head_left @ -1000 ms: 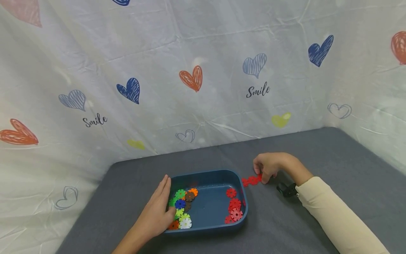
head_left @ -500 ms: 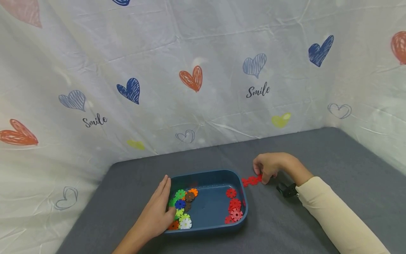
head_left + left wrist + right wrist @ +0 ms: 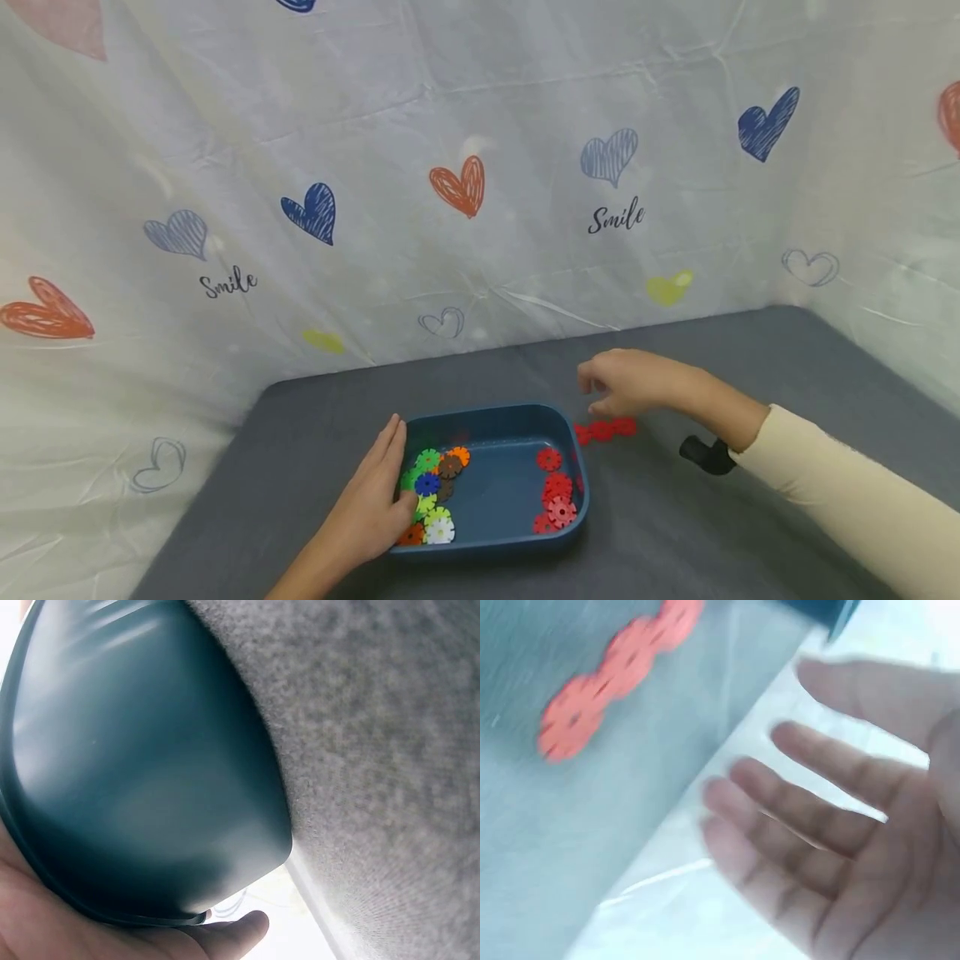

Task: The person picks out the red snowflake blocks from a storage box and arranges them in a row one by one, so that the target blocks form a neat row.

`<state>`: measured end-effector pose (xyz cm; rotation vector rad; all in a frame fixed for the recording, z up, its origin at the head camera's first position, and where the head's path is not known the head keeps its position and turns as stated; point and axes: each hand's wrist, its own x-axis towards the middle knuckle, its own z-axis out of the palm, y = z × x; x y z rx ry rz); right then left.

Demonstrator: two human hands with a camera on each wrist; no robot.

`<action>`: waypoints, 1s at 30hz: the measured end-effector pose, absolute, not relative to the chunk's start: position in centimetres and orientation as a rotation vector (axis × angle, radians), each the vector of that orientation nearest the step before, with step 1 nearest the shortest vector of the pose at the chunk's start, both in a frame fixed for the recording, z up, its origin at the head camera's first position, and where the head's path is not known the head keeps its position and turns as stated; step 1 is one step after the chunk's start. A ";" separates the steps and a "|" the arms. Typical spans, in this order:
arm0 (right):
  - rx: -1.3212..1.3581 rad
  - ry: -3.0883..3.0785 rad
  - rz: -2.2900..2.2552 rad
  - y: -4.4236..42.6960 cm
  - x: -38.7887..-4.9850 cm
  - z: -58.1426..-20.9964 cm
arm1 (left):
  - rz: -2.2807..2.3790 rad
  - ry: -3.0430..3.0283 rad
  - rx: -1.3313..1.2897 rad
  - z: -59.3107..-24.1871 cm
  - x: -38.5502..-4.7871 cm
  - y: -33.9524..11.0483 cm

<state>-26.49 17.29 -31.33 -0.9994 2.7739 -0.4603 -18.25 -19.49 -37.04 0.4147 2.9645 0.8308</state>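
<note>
A dark blue plastic tray (image 3: 495,546) stands on the grey cloth. My left hand (image 3: 367,496) holds its left end, thumb over the rim and fingers along the outside; the left wrist view shows the palm against the tray's wall (image 3: 150,757). Inside lie snowflake discs: a mixed-colour group (image 3: 427,483) at the left, several red ones (image 3: 557,483) at the right. Just beyond the tray's right side, a row of joined red snowflake discs (image 3: 602,431) lies on the cloth. My right hand (image 3: 855,825) hovers near this row, fingers loosely bent, holding nothing.
The grey cloth-covered surface (image 3: 675,533) extends around the tray. A white curtain with printed hearts (image 3: 517,275) rises behind it and on both sides. A black device (image 3: 707,455) is strapped at the right wrist.
My right hand has let go of the red disc row's right end, lifted off and shifted left towards the tray. The left hand keeps its hold; the head view has tilted slightly.
</note>
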 end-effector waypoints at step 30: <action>-1.237 2.597 0.415 6.4 -20.1 -34.3 | 0.819 2.973 0.405 -37.0 -18.3 -19.3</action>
